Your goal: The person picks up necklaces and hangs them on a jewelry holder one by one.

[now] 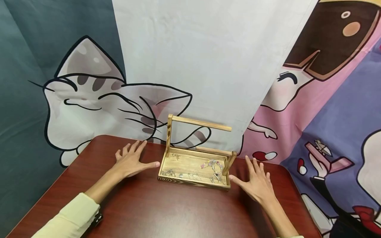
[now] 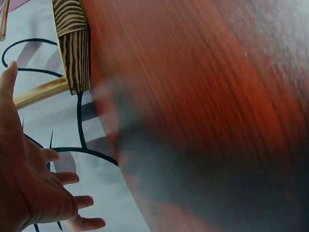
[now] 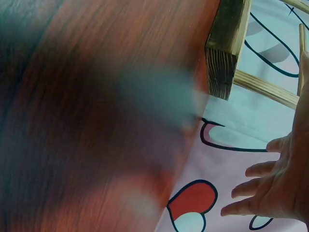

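A wooden jewelry stand point(image 1: 190, 159) with a shallow tray rests on the table. Several pieces lie in it: a pastel beaded bracelet point(image 1: 212, 162) at the right, a bunched chain point(image 1: 168, 173) in the front left corner and a thin looped chain point(image 1: 194, 176) near the front. My left hand point(image 1: 130, 162) is spread beside the tray's left end, its thumb pointing at it. On the other side my right hand point(image 1: 258, 185) is spread likewise, thumb close to the right end. Whether either thumb touches the wood I cannot tell. Both hands hold nothing.
The reddish-brown table point(image 1: 178, 211) has rounded back corners, and the stand sits near its back edge. Behind it hangs a cloth backdrop point(image 1: 208, 59) with cartoon figures. One wooden bar point(image 1: 200, 123) runs above the tray, another point(image 1: 212, 151) lower along its back.
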`<state>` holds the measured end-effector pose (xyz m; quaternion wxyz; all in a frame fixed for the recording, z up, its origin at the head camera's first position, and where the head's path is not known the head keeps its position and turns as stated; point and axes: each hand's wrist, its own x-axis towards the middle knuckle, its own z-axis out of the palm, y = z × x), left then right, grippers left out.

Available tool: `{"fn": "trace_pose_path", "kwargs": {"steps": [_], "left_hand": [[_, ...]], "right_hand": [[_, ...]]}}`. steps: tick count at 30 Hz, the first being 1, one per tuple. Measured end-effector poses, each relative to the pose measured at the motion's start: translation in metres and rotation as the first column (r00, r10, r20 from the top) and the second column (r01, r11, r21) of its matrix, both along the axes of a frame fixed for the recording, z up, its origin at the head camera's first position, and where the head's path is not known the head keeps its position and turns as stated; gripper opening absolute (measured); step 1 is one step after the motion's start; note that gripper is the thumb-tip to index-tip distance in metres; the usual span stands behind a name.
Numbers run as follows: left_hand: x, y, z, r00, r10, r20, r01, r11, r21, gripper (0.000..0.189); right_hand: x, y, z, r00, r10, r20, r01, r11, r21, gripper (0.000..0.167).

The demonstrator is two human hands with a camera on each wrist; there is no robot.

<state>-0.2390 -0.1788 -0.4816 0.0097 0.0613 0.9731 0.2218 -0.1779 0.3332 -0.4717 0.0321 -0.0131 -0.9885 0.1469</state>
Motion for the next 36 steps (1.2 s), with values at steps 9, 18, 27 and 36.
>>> {"fn": "trace_pose_path", "kwargs": {"steps": [9, 18, 27, 36], "left_hand": [[0.003, 0.01, -0.002, 1.0, -0.001, 0.027, 0.0, 0.998, 0.058, 0.123], [0.004, 0.018, -0.006, 0.998, -0.025, 0.051, 0.016, 0.984, 0.175, 0.111], [0.0, 0.027, -0.011, 0.996, -0.025, 0.087, 0.003, 0.968, 0.249, 0.103], [-0.004, 0.034, -0.011, 0.994, -0.026, 0.105, -0.007, 0.954, 0.299, 0.083]], "right_hand": [[0.006, -0.012, -0.004, 0.999, 0.017, -0.042, -0.016, 1.0, 0.009, 0.112], [0.008, -0.024, -0.01, 0.998, 0.03, -0.061, -0.031, 0.999, -0.013, 0.103], [0.008, -0.039, -0.006, 0.996, 0.046, -0.072, -0.049, 0.998, -0.039, 0.094], [0.008, -0.053, -0.003, 0.996, 0.051, -0.072, -0.055, 0.997, -0.055, 0.084]]}}
